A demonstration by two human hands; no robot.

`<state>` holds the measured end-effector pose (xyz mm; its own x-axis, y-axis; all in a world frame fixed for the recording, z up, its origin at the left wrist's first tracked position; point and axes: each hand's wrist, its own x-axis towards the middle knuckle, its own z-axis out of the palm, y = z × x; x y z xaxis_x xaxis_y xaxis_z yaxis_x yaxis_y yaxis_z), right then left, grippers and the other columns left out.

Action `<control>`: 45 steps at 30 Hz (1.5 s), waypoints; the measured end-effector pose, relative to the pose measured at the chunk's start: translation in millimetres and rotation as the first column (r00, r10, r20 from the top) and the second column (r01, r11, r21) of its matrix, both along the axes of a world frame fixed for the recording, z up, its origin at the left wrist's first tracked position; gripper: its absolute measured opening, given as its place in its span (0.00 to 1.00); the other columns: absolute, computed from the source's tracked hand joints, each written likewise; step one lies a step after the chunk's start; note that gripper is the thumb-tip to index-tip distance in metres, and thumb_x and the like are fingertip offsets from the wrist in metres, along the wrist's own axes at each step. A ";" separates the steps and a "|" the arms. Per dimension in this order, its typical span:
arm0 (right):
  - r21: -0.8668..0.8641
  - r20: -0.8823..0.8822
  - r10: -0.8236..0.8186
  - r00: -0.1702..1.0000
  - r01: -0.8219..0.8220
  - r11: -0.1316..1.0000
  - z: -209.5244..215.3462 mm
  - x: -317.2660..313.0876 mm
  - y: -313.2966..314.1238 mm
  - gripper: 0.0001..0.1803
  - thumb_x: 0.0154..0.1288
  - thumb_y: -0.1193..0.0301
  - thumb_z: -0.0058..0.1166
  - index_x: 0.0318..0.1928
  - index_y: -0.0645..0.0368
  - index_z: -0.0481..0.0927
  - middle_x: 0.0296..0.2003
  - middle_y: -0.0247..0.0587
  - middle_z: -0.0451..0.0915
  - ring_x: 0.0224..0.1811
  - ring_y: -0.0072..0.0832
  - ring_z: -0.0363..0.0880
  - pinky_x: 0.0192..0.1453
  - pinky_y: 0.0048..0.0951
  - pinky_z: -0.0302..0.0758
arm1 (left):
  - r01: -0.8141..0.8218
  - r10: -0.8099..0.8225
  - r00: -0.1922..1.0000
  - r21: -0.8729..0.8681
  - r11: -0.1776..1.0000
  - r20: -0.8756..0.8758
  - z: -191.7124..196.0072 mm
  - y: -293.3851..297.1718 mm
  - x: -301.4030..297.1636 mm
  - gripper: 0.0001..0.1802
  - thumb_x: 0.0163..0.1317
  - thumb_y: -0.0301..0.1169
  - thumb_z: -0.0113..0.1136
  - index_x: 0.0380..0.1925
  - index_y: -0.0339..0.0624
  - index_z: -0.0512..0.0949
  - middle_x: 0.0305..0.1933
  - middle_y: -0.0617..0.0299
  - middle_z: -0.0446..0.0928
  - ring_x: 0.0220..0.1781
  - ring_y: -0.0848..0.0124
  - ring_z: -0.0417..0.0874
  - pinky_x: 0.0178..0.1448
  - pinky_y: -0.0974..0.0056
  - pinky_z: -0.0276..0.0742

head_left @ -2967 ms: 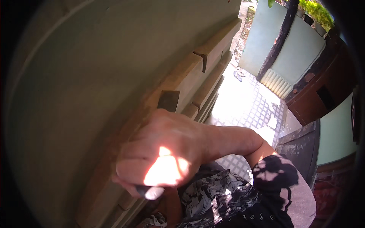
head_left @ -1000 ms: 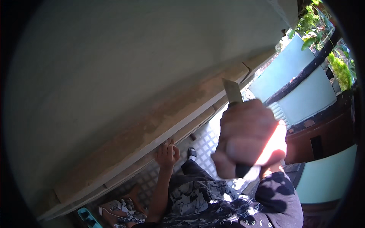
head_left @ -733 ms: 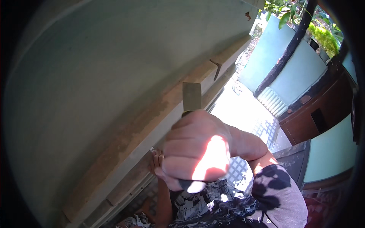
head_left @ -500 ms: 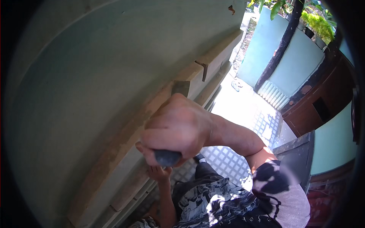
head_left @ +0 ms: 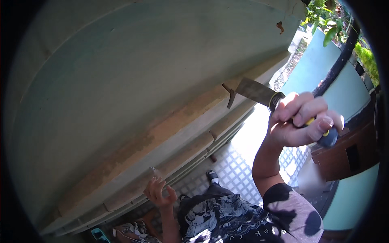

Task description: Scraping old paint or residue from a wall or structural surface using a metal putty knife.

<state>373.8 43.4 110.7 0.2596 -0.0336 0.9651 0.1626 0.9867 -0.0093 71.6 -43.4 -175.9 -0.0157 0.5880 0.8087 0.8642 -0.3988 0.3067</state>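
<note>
My right hand (head_left: 302, 121) is raised at the right and wrapped round the black-and-yellow handle of a putty knife (head_left: 256, 92). Its flat, wide metal blade points left, and the tip appears beside a dark notch (head_left: 229, 96) in the ledge; whether they touch I cannot tell. The ledge (head_left: 148, 139) is pale, with a worn brownish top, and runs along the greenish wall (head_left: 133, 69). Lower down, my left hand (head_left: 160, 193) is held out near the ledge's lower mouldings, fingers apart, with a small whitish blur by the fingertips that I cannot make out.
Below lies a sunlit tiled floor (head_left: 239, 170), with my foot (head_left: 212, 177) on it. Pale blue panels (head_left: 310, 60), a dark post (head_left: 340, 60) and green plants (head_left: 330, 30) stand at the far right. A brown wooden piece of furniture (head_left: 364, 150) is beyond my right arm.
My right hand has swung right and away from the ledge's near part, turning so the putty knife's blade now shows. My left hand, formerly partly behind it, is now in plain sight. The view has shifted.
</note>
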 end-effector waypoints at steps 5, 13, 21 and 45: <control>-0.156 -0.004 -0.134 0.991 0.131 0.979 -41.2 -1.4 35.3 0.11 0.77 0.64 0.45 0.44 0.53 0.58 0.18 0.37 0.69 0.11 0.28 0.72 0.16 0.27 0.77 | 0.003 0.010 0.997 0.150 0.989 -0.081 50.1 -1.5 21.7 0.09 0.61 0.33 0.56 0.40 0.45 0.76 0.46 0.57 0.80 0.52 0.52 0.80 0.55 0.49 0.69; -0.372 -0.060 0.010 0.998 -0.032 0.928 -49.3 -7.4 22.4 0.14 0.80 0.58 0.33 0.37 0.52 0.61 0.21 0.34 0.68 0.12 0.29 0.70 0.17 0.25 0.74 | -0.116 0.174 0.957 0.246 0.962 -0.230 129.8 10.1 56.6 0.12 0.58 0.36 0.56 0.42 0.55 0.78 0.47 0.62 0.79 0.55 0.55 0.80 0.55 0.54 0.69; -0.074 -0.137 0.287 0.948 -0.299 0.951 -68.3 23.4 33.4 0.21 0.72 0.51 0.49 0.38 0.57 0.65 0.27 0.40 0.66 0.26 0.33 0.72 0.27 0.29 0.73 | -0.330 0.297 0.890 -0.040 0.943 -0.346 191.6 62.7 141.8 0.29 0.67 0.47 0.49 0.62 0.41 0.73 0.68 0.50 0.70 0.69 0.51 0.71 0.68 0.52 0.63; 0.182 -0.239 0.507 0.828 -0.474 0.861 -54.3 77.7 24.1 0.21 0.78 0.51 0.41 0.29 0.50 0.67 0.20 0.24 0.61 0.17 0.18 0.56 0.22 0.21 0.60 | -0.052 0.141 0.958 0.335 0.941 -0.249 172.3 57.1 151.9 0.11 0.65 0.46 0.58 0.39 0.56 0.81 0.53 0.67 0.78 0.56 0.61 0.80 0.51 0.57 0.80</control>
<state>451.5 67.4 56.4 0.5184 0.0666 0.8525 -0.3361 0.9326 0.1315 223.5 13.7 -3.6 0.1828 0.3016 0.9358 0.9350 -0.3475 -0.0707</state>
